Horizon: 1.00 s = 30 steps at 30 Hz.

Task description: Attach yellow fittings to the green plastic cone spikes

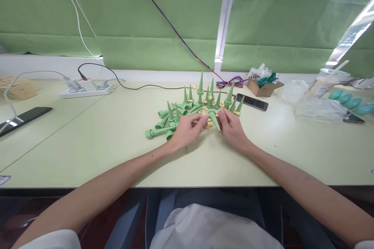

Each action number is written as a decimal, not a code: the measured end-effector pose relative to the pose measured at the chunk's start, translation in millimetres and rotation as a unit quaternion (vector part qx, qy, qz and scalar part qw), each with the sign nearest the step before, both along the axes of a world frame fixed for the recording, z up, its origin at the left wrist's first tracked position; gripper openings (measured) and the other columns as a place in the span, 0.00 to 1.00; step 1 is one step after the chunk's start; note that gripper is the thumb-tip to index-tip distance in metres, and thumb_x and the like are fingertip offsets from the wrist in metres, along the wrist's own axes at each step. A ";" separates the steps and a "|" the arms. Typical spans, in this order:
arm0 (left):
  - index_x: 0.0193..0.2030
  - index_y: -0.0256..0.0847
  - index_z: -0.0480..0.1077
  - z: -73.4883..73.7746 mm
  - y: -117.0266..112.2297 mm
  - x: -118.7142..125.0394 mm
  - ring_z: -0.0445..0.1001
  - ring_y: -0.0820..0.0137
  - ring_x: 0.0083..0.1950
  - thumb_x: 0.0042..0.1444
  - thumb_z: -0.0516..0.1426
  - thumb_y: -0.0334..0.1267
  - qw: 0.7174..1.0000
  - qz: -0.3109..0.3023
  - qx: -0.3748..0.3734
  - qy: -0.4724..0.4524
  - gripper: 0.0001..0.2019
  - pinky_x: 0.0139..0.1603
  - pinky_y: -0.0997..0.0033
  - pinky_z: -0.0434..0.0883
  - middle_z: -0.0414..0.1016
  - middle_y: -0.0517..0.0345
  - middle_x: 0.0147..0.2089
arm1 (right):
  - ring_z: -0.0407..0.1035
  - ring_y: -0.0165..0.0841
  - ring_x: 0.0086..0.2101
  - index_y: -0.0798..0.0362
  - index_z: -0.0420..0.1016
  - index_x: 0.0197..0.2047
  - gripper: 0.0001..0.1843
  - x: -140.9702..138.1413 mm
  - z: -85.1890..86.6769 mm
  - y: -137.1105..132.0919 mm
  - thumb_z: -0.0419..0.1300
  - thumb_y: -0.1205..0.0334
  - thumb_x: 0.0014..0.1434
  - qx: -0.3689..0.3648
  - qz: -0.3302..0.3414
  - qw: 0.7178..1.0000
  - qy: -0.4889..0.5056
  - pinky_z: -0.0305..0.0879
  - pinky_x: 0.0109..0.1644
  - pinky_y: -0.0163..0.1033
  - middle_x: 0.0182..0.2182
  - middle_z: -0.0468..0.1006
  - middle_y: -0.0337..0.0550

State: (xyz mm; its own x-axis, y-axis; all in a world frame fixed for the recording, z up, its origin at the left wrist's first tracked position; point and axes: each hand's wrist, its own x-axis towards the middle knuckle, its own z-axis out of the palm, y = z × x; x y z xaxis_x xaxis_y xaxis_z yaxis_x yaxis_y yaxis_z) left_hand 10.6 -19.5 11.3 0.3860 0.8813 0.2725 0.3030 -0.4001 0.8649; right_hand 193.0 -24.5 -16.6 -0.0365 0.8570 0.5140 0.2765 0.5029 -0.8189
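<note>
Between my hands is a green plastic watering spike (214,119), its pointed end tilted down toward me. My left hand (189,129) is closed with thumb and fingers on the spike's collar. On the other side, my right hand (233,127) pinches at a small yellow part on the spike, mostly covered by the fingertips. Behind the hands several more green spikes with yellow valves (229,95) stand point up. Left of them, loose green spikes (159,132) lie in a heap, partly hidden by my left hand.
A phone (251,102) lies behind right, near a small cardboard box (264,88) and coiled cable (231,82). Farther right are a drink cup (320,84), plastic bags and teal objects (352,103). At left are a power strip (87,91) and a dark phone (27,120).
</note>
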 end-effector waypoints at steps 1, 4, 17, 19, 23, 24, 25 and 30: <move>0.29 0.38 0.70 0.9 -0.1 0.1 0.61 0.78 0.16 0.65 0.51 0.59 1.000 -0.010 -0.019 0.009 0.26 0.20 0.73 0.61 0.69 0.62 0.22 | 0.58 0.29 0.21 0.49 0.58 0.27 0.25 0.3 0.1 -0.3 0.47 0.44 0.72 0.000 0.004 1.000 -0.006 0.56 0.27 0.38 0.20 0.65 0.35; 0.30 0.38 0.71 3.9 -1.0 0.1 0.61 0.76 0.15 0.64 0.52 0.61 0.997 -0.040 -0.068 0.018 0.26 0.21 0.72 0.61 0.65 0.64 0.17 | 0.59 0.29 0.21 0.49 0.59 0.27 0.24 1.6 0.7 -1.1 0.47 0.45 0.73 0.001 0.019 0.999 -0.030 0.57 0.28 0.38 0.20 0.65 0.35; 0.34 0.40 0.67 6.4 -3.6 0.1 0.60 0.77 0.16 0.57 0.62 0.52 0.997 -0.039 -0.069 -0.013 0.17 0.20 0.75 0.56 0.64 0.66 0.17 | 0.57 0.28 0.20 0.49 0.57 0.27 0.25 2.3 -0.9 -0.3 0.47 0.42 0.72 -0.010 0.064 0.998 -0.012 0.54 0.25 0.38 0.19 0.62 0.34; 0.33 0.41 0.66 4.4 -3.7 -0.3 0.59 0.76 0.16 0.57 0.63 0.51 0.998 -0.043 -0.055 -0.011 0.17 0.20 0.75 0.55 0.62 0.67 0.16 | 0.57 0.28 0.19 0.49 0.57 0.27 0.26 2.3 -1.1 -0.6 0.48 0.41 0.71 -0.018 0.072 0.997 0.005 0.53 0.23 0.37 0.19 0.60 0.34; 0.36 0.42 0.66 -2.4 -2.2 -1.0 0.58 0.75 0.16 0.57 0.64 0.49 0.999 -0.047 0.004 -0.011 0.15 0.20 0.74 0.56 0.61 0.69 0.15 | 0.56 0.27 0.18 0.49 0.58 0.25 0.28 2.4 -0.5 -1.4 0.47 0.40 0.71 -0.022 0.075 0.997 0.001 0.52 0.22 0.37 0.17 0.61 0.34; 0.37 0.41 0.66 -4.7 -1.3 -0.9 0.58 0.75 0.16 0.57 0.64 0.49 0.999 -0.041 0.026 -0.011 0.15 0.20 0.75 0.56 0.60 0.69 0.15 | 0.56 0.27 0.18 0.50 0.58 0.25 0.28 2.2 0.0 -1.7 0.47 0.40 0.71 -0.023 0.075 0.997 -0.002 0.52 0.23 0.37 0.17 0.61 0.34; 0.38 0.41 0.67 -6.9 -0.3 -0.8 0.57 0.76 0.16 0.57 0.64 0.48 0.998 -0.035 0.048 -0.014 0.15 0.20 0.75 0.56 0.58 0.70 0.15 | 0.56 0.27 0.17 0.50 0.58 0.24 0.28 2.0 0.5 -1.9 0.47 0.40 0.71 -0.025 0.077 0.997 -0.001 0.52 0.23 0.37 0.16 0.61 0.34; 0.42 0.39 0.70 -15.3 5.4 -1.4 0.59 0.79 0.20 0.57 0.64 0.41 0.987 -0.022 0.158 -0.014 0.11 0.22 0.75 0.58 0.68 0.64 0.28 | 0.55 0.27 0.15 0.49 0.57 0.22 0.30 1.1 2.0 -2.4 0.49 0.39 0.70 -0.049 0.103 0.993 0.013 0.51 0.22 0.37 0.14 0.60 0.33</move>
State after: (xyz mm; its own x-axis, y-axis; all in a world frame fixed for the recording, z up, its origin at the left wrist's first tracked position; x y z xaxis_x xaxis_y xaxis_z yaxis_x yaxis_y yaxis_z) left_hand 9.2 -14.1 -4.0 0.4096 0.7332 0.5428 0.2568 -0.6637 0.7026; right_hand 194.1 -26.9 -14.6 -0.2039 0.8790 0.4310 0.1545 0.4636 -0.8725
